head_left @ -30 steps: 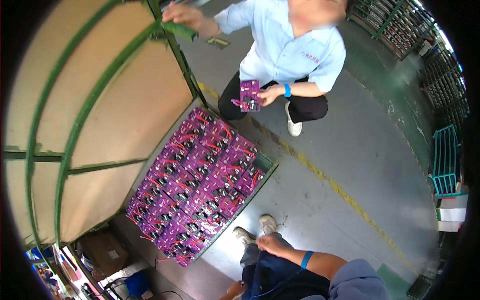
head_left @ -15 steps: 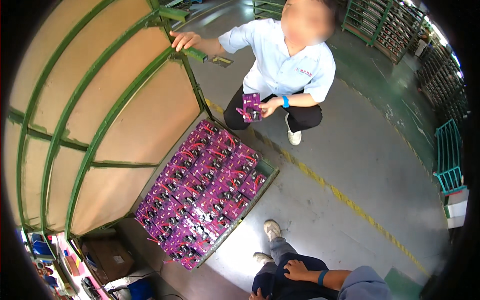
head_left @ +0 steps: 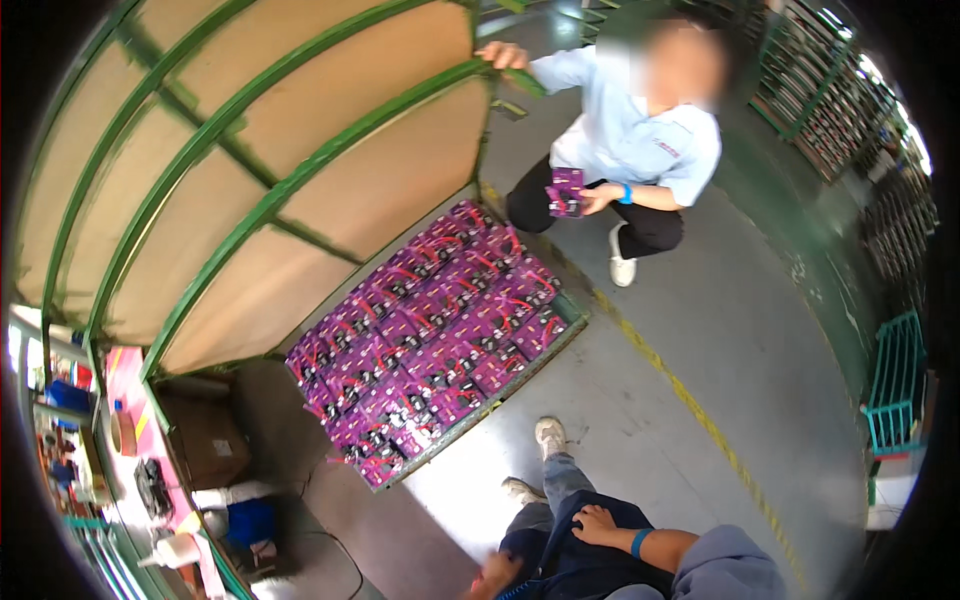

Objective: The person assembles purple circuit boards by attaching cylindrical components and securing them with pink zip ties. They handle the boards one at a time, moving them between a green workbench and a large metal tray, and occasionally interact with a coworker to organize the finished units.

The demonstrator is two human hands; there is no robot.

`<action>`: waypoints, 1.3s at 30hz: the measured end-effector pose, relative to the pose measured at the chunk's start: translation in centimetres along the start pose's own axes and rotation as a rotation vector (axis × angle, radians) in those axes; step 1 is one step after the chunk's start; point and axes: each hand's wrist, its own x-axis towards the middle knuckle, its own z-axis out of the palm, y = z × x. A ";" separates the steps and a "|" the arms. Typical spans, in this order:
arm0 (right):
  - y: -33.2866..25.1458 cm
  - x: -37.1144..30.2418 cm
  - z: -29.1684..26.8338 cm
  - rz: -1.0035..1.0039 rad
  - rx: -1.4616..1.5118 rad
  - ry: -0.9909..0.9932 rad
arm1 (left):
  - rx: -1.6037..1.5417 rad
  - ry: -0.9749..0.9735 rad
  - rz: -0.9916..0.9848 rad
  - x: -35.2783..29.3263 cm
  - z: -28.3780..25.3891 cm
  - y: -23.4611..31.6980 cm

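At the lower edge, the right hand lies flat and relaxed on a dark-trousered knee, fingers loose and holding nothing, a blue band at its wrist, while the left hand shows only partly and I cannot tell whether its fingers grip anything. Ahead on the smooth grey floor stands a green metal-framed cart with tan board panels, its flat base packed edge to edge with glossy purple packs. Beyond it a crouching co-worker in a pale blue shirt holds one purple pack and grips the cart's frame.
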 end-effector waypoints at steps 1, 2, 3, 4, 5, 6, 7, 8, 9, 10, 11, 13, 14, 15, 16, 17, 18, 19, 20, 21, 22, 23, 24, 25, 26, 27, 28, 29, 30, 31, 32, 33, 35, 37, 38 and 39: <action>0.1 -0.2 0.0 0.003 -0.003 -0.001 | 0.049 0.319 0.034 2.4 -0.9 -1.4; 0.2 -0.1 0.4 -0.006 -0.006 -0.007 | 0.132 0.446 0.110 5.2 -5.8 -2.1; 0.5 -0.1 1.1 -0.006 -0.010 0.005 | 0.495 0.927 0.283 4.5 -13.9 0.3; 1.0 -0.1 1.9 -0.003 -0.013 0.015 | 0.426 1.208 0.450 2.9 -22.2 2.8; 1.3 -0.1 2.1 -0.003 -0.029 0.027 | 0.387 1.422 0.447 -0.2 -29.6 6.4; 1.5 -0.2 2.1 0.000 -0.027 0.026 | 0.635 1.618 0.415 -1.7 -35.2 7.4; 1.7 -0.3 1.9 0.006 -0.027 0.021 | 0.637 1.656 0.310 -3.3 -39.5 8.2; 2.1 -0.4 1.8 0.018 -0.024 0.015 | 0.660 1.688 0.253 -4.9 -42.8 9.1; 2.4 -0.7 2.1 0.013 0.003 0.055 | 0.637 1.656 0.213 -6.2 -45.0 9.8; 2.6 -0.8 2.4 -0.006 0.026 0.088 | 0.672 1.581 0.109 -6.3 -46.4 9.1; 2.9 -0.6 2.5 -0.027 0.055 0.134 | 0.573 1.352 0.047 -5.5 -47.7 8.1; 3.0 -0.9 2.9 -0.011 0.086 0.141 | 0.538 0.858 0.104 -5.6 -46.8 8.6; 3.1 -0.6 2.9 -0.006 0.103 0.148 | 0.598 0.767 0.097 -4.3 -45.7 8.5; 3.0 -0.7 3.2 -0.003 0.129 0.145 | 0.595 0.706 0.096 -3.0 -43.6 8.3; 3.0 -0.5 3.0 -0.013 0.149 0.137 | 0.493 0.752 0.215 -1.0 -41.1 6.3; 3.1 -0.7 3.2 -0.004 0.172 0.137 | 0.489 0.726 0.208 0.1 -38.7 6.5; 3.3 -0.6 3.4 -0.004 0.143 0.129 | 0.551 0.784 0.169 2.6 -35.9 5.0; 3.2 -0.7 3.4 -0.005 0.146 0.137 | 0.506 0.767 0.141 3.9 -34.1 5.2; 3.0 -1.0 3.1 -0.004 0.144 0.141 | 0.564 0.824 0.162 5.8 -32.0 4.3; 2.6 -1.1 2.3 -0.003 0.136 0.151 | 0.590 0.919 0.200 8.0 -30.6 3.2; 2.6 -1.0 1.6 -0.020 0.128 0.167 | 0.591 0.956 0.201 9.4 -29.2 3.0; 2.7 -1.0 1.3 -0.035 0.125 0.182 | 0.596 0.990 0.203 10.7 -27.9 2.9; 2.3 -1.2 0.6 -0.040 0.122 0.204 | 0.546 1.006 0.227 11.7 -27.3 2.9; 1.9 -1.2 -0.4 -0.080 0.122 0.225 | 0.515 1.021 0.213 12.8 -26.7 2.8; 1.2 -1.0 -1.2 -0.117 0.123 0.249 | 0.486 1.034 0.203 13.2 -26.0 1.8; 1.0 -1.0 -2.1 -0.141 0.116 0.287 | 0.451 1.049 0.214 14.1 -25.3 1.5; 0.9 -1.3 -2.9 -0.127 0.092 0.277 | 0.440 1.060 0.206 14.8 -24.6 1.2; 0.7 -1.4 -3.3 -0.114 0.090 0.279 | 0.434 1.073 0.194 15.3 -24.2 0.8; 0.6 -1.5 -3.7 -0.107 0.088 0.277 | 0.426 1.058 0.189 15.6 -24.1 0.8; 0.4 -1.9 -4.0 -0.103 0.092 0.267 | 0.423 1.037 0.176 15.8 -24.0 0.8; 0.0 -2.3 -4.4 -0.096 0.080 0.289 | 0.424 1.016 0.165 15.8 -24.2 1.2; -0.3 -2.6 -4.5 -0.079 0.081 0.291 | 0.427 0.993 0.150 15.8 -24.3 1.5; -0.5 -2.8 -4.5 -0.071 0.080 0.282 | 0.451 0.991 0.148 16.3 -24.1 1.2; -0.7 -3.1 -4.4 -0.071 0.076 0.289 | 0.505 0.974 0.121 16.4 -24.0 0.9; -0.7 -3.3 -4.4 -0.070 0.076 0.292 | 0.511 0.951 0.101 16.5 -23.9 0.9; -0.8 -3.3 -4.3 -0.069 0.079 0.298 | 0.504 0.969 0.112 16.8 -23.8 0.8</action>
